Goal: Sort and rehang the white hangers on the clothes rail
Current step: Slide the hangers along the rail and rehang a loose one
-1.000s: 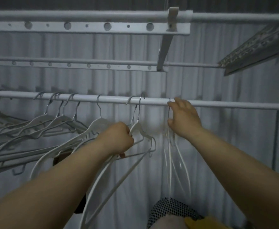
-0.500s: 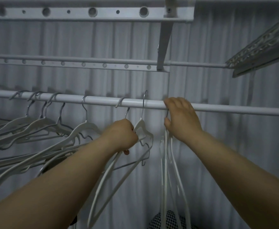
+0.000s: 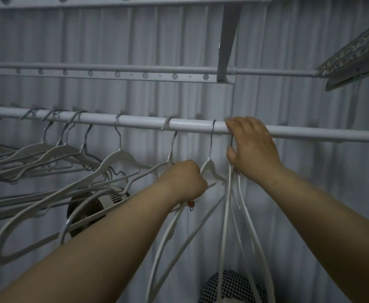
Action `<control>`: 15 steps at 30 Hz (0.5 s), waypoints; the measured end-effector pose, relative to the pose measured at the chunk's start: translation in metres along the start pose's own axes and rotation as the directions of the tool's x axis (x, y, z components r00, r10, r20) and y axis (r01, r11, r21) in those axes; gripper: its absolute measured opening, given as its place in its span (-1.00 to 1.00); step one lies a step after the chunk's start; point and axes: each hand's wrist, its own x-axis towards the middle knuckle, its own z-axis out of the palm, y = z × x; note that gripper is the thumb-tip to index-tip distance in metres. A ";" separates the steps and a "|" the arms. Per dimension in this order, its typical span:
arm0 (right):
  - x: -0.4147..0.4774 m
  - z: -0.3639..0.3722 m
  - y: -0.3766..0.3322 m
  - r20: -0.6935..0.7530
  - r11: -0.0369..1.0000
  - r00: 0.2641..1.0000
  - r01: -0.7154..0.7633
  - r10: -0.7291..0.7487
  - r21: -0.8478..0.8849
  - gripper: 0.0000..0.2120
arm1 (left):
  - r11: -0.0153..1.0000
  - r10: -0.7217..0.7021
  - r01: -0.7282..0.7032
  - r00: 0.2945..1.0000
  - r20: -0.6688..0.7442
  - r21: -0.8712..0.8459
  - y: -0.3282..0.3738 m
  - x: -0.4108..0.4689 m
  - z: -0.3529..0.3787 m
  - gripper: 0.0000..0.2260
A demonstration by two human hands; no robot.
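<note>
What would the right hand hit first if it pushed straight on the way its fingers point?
The white round clothes rail: the right hand, which holds thin white hangers, has its fingers on it, pointing up and away. Beyond is the pale pleated curtain, though depth is unclear.

The rail (image 3: 192, 125) is a smooth tube that looks like white-painted metal with a soft shine. The hangers (image 3: 122, 155) have matt white bodies, probably plastic, and their hooks (image 3: 211, 136) are bare, shiny metal. The bar with holes (image 3: 118, 74) above looks like the same painted metal. The curtain (image 3: 135, 40) behind is matt pleated cloth. The checked cloth (image 3: 231, 285) below is woven.
</note>
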 end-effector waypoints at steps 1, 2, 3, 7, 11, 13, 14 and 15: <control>0.000 -0.001 -0.001 0.012 1.000 1.000 -0.005 0.005 0.003 -0.49 | 1.000 0.009 -0.008 1.000 0.003 -0.019 0.000 -0.002 -0.001 -0.80; 0.000 -0.003 -0.001 0.020 1.000 1.000 -0.009 0.009 0.005 -0.49 | 1.000 0.019 -0.019 1.000 -0.004 -0.025 0.001 -0.006 -0.003 -0.77; 0.000 -0.004 -0.001 0.023 1.000 1.000 -0.013 0.012 0.006 -0.50 | 0.999 0.030 -0.031 0.999 -0.028 -0.012 0.002 -0.010 -0.006 -0.73; 0.003 -0.008 -0.005 0.014 0.998 0.998 -0.054 0.054 0.022 -0.54 | 0.988 0.099 -0.064 0.958 -0.267 0.138 -0.004 -0.032 -0.025 -0.68; 0.006 -0.007 -0.017 0.021 0.997 0.999 -0.050 0.049 0.058 -0.49 | 0.960 0.108 0.014 0.904 -0.413 0.281 -0.031 -0.046 -0.047 -0.68; 0.010 -0.006 -0.026 0.048 0.998 0.999 -0.026 0.023 0.055 -0.47 | 0.947 0.029 0.089 0.933 -0.359 0.308 -0.047 -0.049 -0.052 -0.64; 0.012 -0.006 -0.030 0.062 0.999 0.998 -0.014 0.011 0.049 -0.47 | 0.941 -0.009 0.121 0.942 -0.336 0.316 -0.054 -0.050 -0.053 -0.64; 0.014 -0.004 -0.034 0.074 0.999 0.997 -0.006 0.003 0.043 -0.47 | 0.937 -0.039 0.146 0.947 -0.320 0.318 -0.059 -0.052 -0.054 -0.64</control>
